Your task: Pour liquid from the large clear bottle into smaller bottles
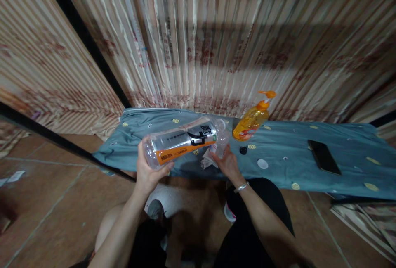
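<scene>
**Clear bottle held sideways over a cloth-covered bench**

A clear plastic bottle [182, 142] with an orange, black and white label lies nearly level in the air, just above the near edge of the bench [346, 169]. Its base points to the left and its neck to the right, tipped slightly upward. The left hand [148, 169] grips the base end from below, fingers curled round the bottom and the thumb up along the near side. The right hand [227, 161] is at the neck end, closed on a small crumpled white cloth or tissue [208, 160] and pressed against the bottle's mouth; the view there is dim, so whether the fingers also hold the neck itself cannot be told. A thin bracelet [241, 187] circles the right wrist.

Just beyond the bottle's neck stands an orange pump dispenser bottle [252, 123], upright on the bench. Near it, to the right of the right hand, lie a small black cap [243, 150] and a white round disc [262, 163], apart from each other. Farther right a dark phone [324, 157] lies flat, well apart from the rest. The bench is draped in a blue-grey patterned sheet [148, 123]. Behind it hangs a striped curtain [216, 36], and below is a brown tiled floor [46, 210].
</scene>
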`<state>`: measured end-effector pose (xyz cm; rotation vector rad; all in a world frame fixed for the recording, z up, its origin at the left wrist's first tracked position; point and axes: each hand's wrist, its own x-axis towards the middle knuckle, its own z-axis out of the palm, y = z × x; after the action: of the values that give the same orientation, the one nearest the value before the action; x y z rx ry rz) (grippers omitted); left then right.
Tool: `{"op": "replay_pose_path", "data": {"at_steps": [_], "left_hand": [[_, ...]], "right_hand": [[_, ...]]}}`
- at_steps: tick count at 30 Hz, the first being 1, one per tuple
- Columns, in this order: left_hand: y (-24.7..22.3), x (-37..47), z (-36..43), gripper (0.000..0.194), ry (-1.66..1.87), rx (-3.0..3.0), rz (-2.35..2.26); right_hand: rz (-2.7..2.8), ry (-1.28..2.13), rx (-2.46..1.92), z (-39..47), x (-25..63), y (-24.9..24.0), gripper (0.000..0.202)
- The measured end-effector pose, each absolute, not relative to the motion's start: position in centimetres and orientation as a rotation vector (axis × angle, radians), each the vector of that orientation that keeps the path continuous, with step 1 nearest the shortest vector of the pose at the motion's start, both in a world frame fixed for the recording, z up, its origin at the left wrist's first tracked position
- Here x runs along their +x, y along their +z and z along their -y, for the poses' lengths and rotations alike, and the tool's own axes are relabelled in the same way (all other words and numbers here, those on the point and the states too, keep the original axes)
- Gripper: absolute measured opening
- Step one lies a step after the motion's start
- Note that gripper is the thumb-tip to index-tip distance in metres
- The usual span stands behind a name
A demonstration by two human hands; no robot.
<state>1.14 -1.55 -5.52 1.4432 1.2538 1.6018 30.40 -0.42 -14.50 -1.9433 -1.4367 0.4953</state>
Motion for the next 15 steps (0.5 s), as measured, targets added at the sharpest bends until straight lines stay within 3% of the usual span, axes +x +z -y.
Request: {"op": "replay_pose_path", "data": {"at_steps": [15], "left_hand": [[-5.57,0.79,1.08,0.111,1.592,1.492,-1.281]], "right_hand": [[1.446,0.451,-1.923,0.49,30.92,-14.93,0.056]]}}
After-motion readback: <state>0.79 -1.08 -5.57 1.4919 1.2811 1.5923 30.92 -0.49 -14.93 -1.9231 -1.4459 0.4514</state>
